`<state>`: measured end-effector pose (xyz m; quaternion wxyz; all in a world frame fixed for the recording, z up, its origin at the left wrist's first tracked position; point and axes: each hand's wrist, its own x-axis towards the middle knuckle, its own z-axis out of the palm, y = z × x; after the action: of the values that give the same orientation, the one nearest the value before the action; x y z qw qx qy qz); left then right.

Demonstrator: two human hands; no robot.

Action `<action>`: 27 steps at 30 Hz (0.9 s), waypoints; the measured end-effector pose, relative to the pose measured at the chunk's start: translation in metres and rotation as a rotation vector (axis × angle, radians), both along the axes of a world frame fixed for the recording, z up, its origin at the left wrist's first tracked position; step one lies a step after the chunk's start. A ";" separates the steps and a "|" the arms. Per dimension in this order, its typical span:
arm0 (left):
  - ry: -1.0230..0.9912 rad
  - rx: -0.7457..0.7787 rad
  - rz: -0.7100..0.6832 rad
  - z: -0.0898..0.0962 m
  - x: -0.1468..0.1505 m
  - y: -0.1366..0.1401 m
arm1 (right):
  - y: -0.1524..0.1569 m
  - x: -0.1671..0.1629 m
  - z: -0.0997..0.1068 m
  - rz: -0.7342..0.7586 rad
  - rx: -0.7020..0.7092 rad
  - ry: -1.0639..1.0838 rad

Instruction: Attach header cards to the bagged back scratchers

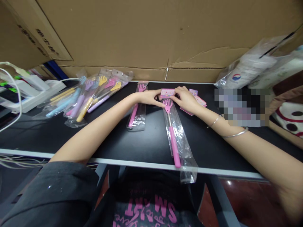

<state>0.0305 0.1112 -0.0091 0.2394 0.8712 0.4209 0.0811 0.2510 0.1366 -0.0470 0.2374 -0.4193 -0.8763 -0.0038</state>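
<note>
A pink back scratcher (pixel 174 146) in a clear plastic bag (pixel 186 142) lies in front of me, its claw end away from me and the bag's end hanging over the table edge. At the claw end is a small pink printed card (pixel 167 93). My left hand (pixel 151 97) pinches the card's left side. On its right side, my right hand (pixel 186 98) has its fingers closed on the card. Left of this, a second bagged pink back scratcher (pixel 133 115) lies under my left wrist. Several loose printed cards (pixel 200 101) sit behind my right hand.
Several bagged back scratchers (pixel 91 97) in yellow, purple, blue and pink lie in a pile at left. Beyond them is a white power strip (pixel 30 94) with cables. A cardboard wall (pixel 142 37) closes off the back. A bagged Pepsi cup (pixel 246 71) stands at right.
</note>
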 end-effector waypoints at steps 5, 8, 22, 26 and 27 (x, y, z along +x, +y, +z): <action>-0.073 -0.024 -0.033 0.001 -0.002 0.001 | -0.003 -0.001 0.004 -0.021 -0.006 0.045; -0.110 -0.027 -0.023 0.000 -0.001 0.001 | -0.005 -0.002 0.008 -0.047 -0.011 0.137; -0.057 -0.185 -0.043 0.010 0.006 -0.010 | -0.006 -0.001 0.012 -0.068 -0.069 0.394; -0.073 -0.185 -0.041 0.010 0.010 -0.012 | -0.003 0.000 0.011 -0.079 -0.120 0.440; -0.078 -0.180 -0.043 0.009 0.010 -0.012 | -0.002 0.000 0.010 -0.080 -0.127 0.450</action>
<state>0.0405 0.0993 0.0003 0.3348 0.8511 0.3980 0.0718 0.2507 0.1341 -0.0369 0.3993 -0.4580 -0.7826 0.1353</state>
